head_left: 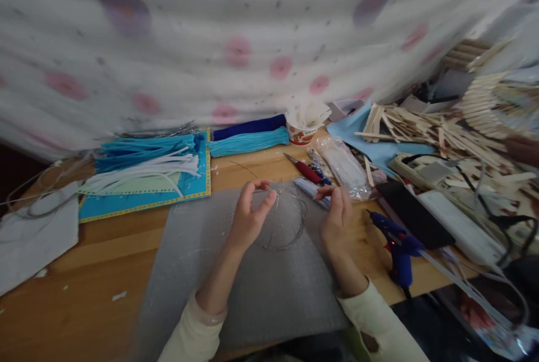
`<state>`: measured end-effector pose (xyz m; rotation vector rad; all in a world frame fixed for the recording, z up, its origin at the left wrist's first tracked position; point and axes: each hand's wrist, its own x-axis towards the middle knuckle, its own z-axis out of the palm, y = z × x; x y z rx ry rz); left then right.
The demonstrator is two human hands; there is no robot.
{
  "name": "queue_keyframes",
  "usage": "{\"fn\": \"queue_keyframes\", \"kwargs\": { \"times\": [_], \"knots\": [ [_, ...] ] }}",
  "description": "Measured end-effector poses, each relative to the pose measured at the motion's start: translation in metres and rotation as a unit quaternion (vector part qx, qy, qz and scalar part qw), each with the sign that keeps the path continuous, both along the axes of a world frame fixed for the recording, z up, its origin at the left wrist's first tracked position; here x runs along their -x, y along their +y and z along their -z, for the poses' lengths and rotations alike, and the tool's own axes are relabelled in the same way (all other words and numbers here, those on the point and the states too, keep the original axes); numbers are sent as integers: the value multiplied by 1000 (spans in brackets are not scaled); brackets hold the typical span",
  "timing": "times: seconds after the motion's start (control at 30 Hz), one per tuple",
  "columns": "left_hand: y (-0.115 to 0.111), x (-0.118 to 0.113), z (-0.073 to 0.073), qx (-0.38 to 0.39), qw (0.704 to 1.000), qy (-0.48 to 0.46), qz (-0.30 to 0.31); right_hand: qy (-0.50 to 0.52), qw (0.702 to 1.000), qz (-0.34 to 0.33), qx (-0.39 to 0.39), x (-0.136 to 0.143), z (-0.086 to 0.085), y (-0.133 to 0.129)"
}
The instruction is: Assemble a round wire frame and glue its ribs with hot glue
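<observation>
Above the grey mat (193,250), my left hand (249,213) pinches a thin silvery wire (290,245) between thumb and fingertips. The wire is bent into loose loops that hang to the right of those fingers, with a tangle close to the thumb. My right hand (336,219) is raised on the other side of the loops, its thumb and forefinger closed together. What they hold, if anything, is too fine to make out. Just beyond the right fingertips lies a bundle of pale sticks (309,187).
Red-handled pliers (309,172) and a plastic packet (345,165) lie beyond my hands. A blue glue gun (398,244) with a lit red light sits right. Fuzzy blue and white stems (143,151) lie left. Wooden sticks (438,132) and a paper cup (301,132) stand behind.
</observation>
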<state>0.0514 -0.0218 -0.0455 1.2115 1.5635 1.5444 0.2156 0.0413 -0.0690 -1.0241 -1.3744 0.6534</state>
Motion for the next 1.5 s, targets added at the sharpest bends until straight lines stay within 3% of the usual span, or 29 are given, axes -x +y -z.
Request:
{"fn": "queue_keyframes", "kwargs": {
  "times": [0.33, 0.87, 1.17, 1.5],
  "knots": [
    [2, 1, 2, -14, 1000, 1, -7, 12, 1000, 25, -2, 3, 5, 6],
    [2, 3, 5, -1, 1000, -5, -12, 21, 999, -14, 48, 6, 22, 12],
    [3, 3, 6, -4, 1000, -10, -15, 26, 998, -34, 48, 7, 19, 10],
    [3, 4, 9, 2, 1000, -8, -14, -64, 994, -91, -10, 7, 15, 3]
  ]
}}
